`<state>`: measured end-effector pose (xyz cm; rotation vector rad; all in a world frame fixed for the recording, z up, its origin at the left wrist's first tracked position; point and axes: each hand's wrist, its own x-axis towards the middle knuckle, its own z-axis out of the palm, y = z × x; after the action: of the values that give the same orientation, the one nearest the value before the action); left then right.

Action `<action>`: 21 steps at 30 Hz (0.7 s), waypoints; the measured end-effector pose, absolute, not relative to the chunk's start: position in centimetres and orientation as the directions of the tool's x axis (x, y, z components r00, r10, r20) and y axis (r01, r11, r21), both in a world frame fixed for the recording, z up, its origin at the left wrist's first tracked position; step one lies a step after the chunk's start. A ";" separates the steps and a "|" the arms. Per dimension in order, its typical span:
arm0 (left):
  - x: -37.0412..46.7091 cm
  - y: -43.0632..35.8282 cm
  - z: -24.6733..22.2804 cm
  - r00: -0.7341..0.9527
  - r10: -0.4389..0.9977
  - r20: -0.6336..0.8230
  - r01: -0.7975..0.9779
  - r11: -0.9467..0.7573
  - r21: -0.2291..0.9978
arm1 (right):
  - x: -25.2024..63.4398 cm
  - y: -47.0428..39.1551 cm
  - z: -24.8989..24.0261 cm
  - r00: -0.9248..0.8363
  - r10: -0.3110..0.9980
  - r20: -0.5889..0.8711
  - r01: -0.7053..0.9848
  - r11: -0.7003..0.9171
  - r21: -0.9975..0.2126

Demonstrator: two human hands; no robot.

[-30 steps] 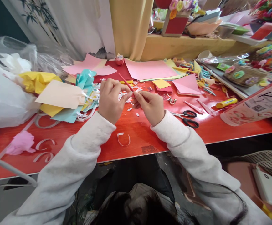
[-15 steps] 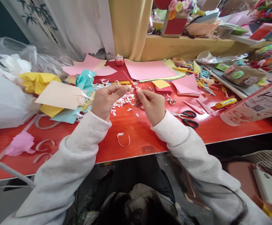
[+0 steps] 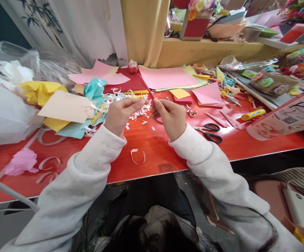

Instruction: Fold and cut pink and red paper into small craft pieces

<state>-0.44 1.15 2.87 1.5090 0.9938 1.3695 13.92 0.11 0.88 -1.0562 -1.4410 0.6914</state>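
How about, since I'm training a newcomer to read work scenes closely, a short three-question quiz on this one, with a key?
1. Multiple choice: what colour is the small sheet lying on top of the little red paper stack?
A) yellow
B) green
C) blue

2. True or false: the black-handled scissors lie on the red table, to the right of the right hand.

3. Fill in the blank: the thin red stick is pinched at its near end by the fingers of the ____ hand.

Key: 1. A; 2. true; 3. right.
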 end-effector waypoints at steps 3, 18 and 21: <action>-0.7 1.1 3.4 0.028 0.908 0.418 0.132 -0.418 0.899 | 14.0 0.1 0.8 0.032 0.892 0.451 0.282 0.425 -0.860; -0.8 1.6 2.7 0.020 0.953 0.303 0.215 -0.301 0.929 | 14.0 0.2 0.4 -0.052 0.884 0.465 0.348 0.452 -0.821; -0.8 1.6 2.7 0.015 0.951 0.309 0.223 -0.305 0.926 | 14.0 0.3 0.4 -0.052 0.889 0.456 0.337 0.445 -0.830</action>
<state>-0.81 1.64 2.69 1.6046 1.2257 1.3406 14.02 0.29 0.41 -1.0907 -1.6188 0.6394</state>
